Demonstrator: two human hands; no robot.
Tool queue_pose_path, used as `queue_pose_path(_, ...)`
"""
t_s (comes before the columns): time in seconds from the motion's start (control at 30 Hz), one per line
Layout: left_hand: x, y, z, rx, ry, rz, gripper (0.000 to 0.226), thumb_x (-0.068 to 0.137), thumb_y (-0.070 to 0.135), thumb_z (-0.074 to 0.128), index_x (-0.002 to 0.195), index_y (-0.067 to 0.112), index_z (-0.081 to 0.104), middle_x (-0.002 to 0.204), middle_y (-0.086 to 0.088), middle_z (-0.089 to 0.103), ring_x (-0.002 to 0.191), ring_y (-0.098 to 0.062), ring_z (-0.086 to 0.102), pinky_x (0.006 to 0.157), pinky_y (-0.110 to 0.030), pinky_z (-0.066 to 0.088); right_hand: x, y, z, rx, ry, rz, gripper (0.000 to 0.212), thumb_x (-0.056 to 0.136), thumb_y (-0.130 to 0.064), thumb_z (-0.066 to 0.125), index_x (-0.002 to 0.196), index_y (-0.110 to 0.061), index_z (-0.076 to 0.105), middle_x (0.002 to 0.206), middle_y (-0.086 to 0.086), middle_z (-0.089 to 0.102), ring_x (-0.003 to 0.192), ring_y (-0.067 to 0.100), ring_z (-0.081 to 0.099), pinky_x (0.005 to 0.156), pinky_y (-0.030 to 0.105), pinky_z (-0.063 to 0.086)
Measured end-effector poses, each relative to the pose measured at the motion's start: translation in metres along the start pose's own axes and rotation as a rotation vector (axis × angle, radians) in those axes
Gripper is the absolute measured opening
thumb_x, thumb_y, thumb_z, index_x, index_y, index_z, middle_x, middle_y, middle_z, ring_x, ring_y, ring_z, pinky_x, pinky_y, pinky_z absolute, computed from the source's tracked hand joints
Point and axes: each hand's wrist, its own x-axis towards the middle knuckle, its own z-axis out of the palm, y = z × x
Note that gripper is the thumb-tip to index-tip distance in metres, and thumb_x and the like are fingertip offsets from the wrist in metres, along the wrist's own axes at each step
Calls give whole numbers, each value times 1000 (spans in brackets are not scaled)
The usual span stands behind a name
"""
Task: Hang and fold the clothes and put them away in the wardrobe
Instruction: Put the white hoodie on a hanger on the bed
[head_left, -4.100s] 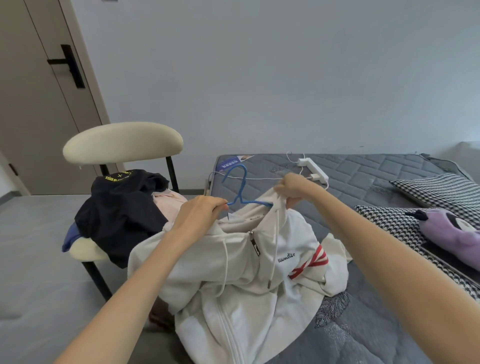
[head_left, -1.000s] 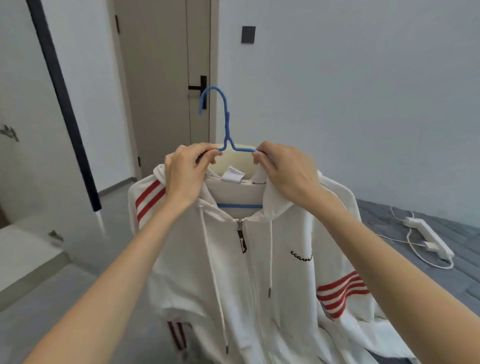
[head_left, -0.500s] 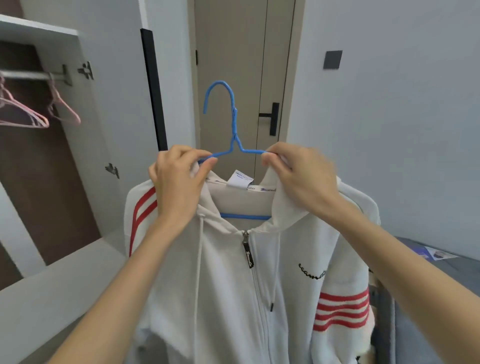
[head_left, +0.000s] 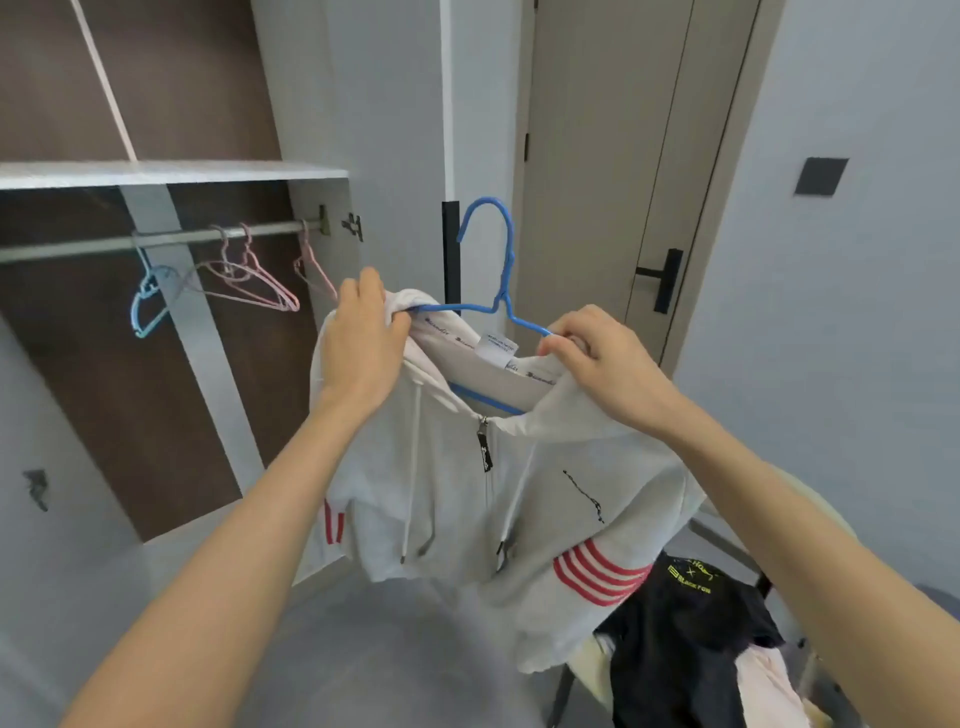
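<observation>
- white hoodie (head_left: 467, 493): on the blue hanger (head_left: 503, 291), held up in the air in front of the open wardrobe, not on the rail (head_left: 156, 241).
- left hand (head_left: 361, 348): fingers curled round the hood fabric at the hanger's left end.
- right hand (head_left: 602, 369): thumb and fingers pinch the hanger's right arm with the collar edge.
- neck tape (head_left: 457, 338): repeated dark script wordmark, too blurred to read.
- white neck label (head_left: 497, 345): small print, unreadable.
- black zip pull (head_left: 484, 452): white lettering, unreadable.
- chest script (head_left: 584, 493): black cursive, can't make it out.
- red stripes (head_left: 597, 574) on the sleeve.
- black garment (head_left: 685, 639): piled on the chair (head_left: 584, 662) at lower right, yellow-green print starts with "BLACK", rest unclear.
- pale pink garment (head_left: 769, 686) beside it.
- wardrobe: dark brown back, white shelf (head_left: 156, 171) above the metal rail.
- pink hangers (head_left: 249, 286) and a light blue hanger (head_left: 143, 301) hang on the rail.
- room: grey floor (head_left: 363, 649), pale walls.
- beige door (head_left: 597, 156): shut, black lever handle (head_left: 667, 280).
- dark switch plate (head_left: 821, 176) on the right wall.
</observation>
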Motion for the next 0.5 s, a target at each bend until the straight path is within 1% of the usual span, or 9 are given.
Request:
queue_pose_path(0.07, 0, 4, -9, 56, 7, 30, 14, 94, 15, 48, 104, 5, 45, 104, -15, 50, 85, -40, 53, 74, -51, 44, 0, 4, 1, -19, -130, 48, 18, 95, -25, 49, 90, -14, 63, 82, -5, 49, 81, 17, 49, 76, 38, 41)
queue_pose_path(0.13, -4, 12, -11, 91, -8, 87, 12, 94, 13, 45, 103, 5, 44, 102, -15, 49, 82, -39, 52, 73, -50, 44, -2, 10, 8, -37, -275, 123, 19, 92, -27, 51, 84, -12, 59, 74, -6, 52, 74, 19, 48, 67, 36, 38)
queue_pose_path(0.23, -11, 28, -6, 97, -45, 186, 10, 93, 12, 46, 101, 5, 44, 98, -13, 47, 77, -36, 50, 67, -45, 41, -6, 15, 31, -31, -397, 168, 31, 91, -32, 49, 70, -10, 51, 61, -4, 50, 63, 17, 45, 60, 30, 35)
queue_pose_path(0.27, -14, 33, -2, 112, -63, 229, 11, 94, 13, 47, 102, 6, 44, 98, -13, 47, 75, -35, 49, 66, -44, 41, -7, 17, 41, 34, -408, 184, 35, 92, -35, 49, 65, -12, 48, 59, -3, 49, 58, 15, 44, 59, 29, 35)
queue_pose_path(0.33, -17, 36, 6, 186, -93, 304, 13, 94, 13, 49, 105, 6, 45, 101, -12, 47, 76, -34, 50, 63, -41, 40, -9, 20, 56, 250, -413, 236, 42, 93, -36, 49, 59, -14, 43, 52, -4, 45, 49, 11, 41, 55, 24, 36)
queue_pose_path(0.4, -15, 26, 9, 290, -117, 328, 15, 94, 12, 48, 107, 8, 44, 103, -10, 46, 81, -32, 51, 62, -40, 42, -4, 24, 63, 449, -399, 327, 45, 96, -31, 48, 55, -17, 34, 46, -5, 37, 44, 11, 33, 49, 21, 31)
queue_pose_path(0.43, -13, 17, 8, 358, -133, 317, 16, 94, 12, 48, 108, 9, 43, 104, -9, 44, 85, -31, 51, 62, -42, 45, 0, 25, 63, 500, -381, 372, 44, 95, -27, 48, 55, -20, 29, 47, -6, 32, 43, 11, 28, 47, 20, 27)
queue_pose_path(0.5, -8, -8, 5, 468, -154, 259, 19, 94, 9, 47, 112, 8, 42, 107, -10, 44, 89, -31, 50, 66, -45, 48, 10, 29, 62, 449, -351, 379, 41, 90, -23, 47, 57, -23, 24, 51, -5, 27, 46, 12, 22, 47, 24, 19)
